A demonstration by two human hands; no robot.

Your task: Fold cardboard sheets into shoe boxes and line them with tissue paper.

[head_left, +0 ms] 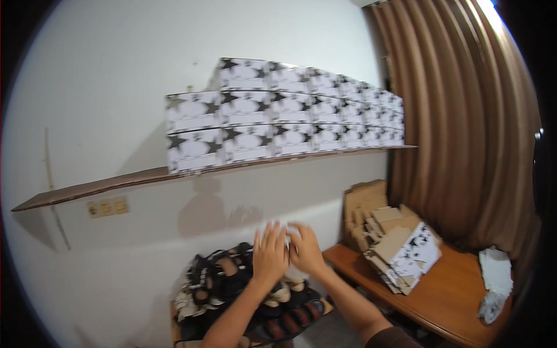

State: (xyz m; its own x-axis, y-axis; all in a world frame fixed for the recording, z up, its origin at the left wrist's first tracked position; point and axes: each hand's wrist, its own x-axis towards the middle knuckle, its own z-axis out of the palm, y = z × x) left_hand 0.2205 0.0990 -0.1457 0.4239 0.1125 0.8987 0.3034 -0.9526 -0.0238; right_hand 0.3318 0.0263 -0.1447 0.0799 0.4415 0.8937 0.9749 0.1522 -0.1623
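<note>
My left hand (270, 253) is raised in front of the wall with its fingers spread, holding nothing I can see. Close beside it is my right hand (306, 250), its fingers apart and slightly bent toward the left one. The fingertips come near each other; whether they touch I cannot tell. Below and behind both hands lies a heap of black and pale shoes and sandals (223, 271), partly covered by my forearms. Above them, white boxes with black star prints (246, 108) stand stacked in rows on a long wall shelf (116, 181).
At the right, a brown wooden table (447, 301) bears a leaning pile of flattened cardboard boxes (394, 243) and a crumpled plastic bag (495, 281). Brown curtains (452, 127) hang behind it. A switch panel (107, 207) sits under the shelf at the left.
</note>
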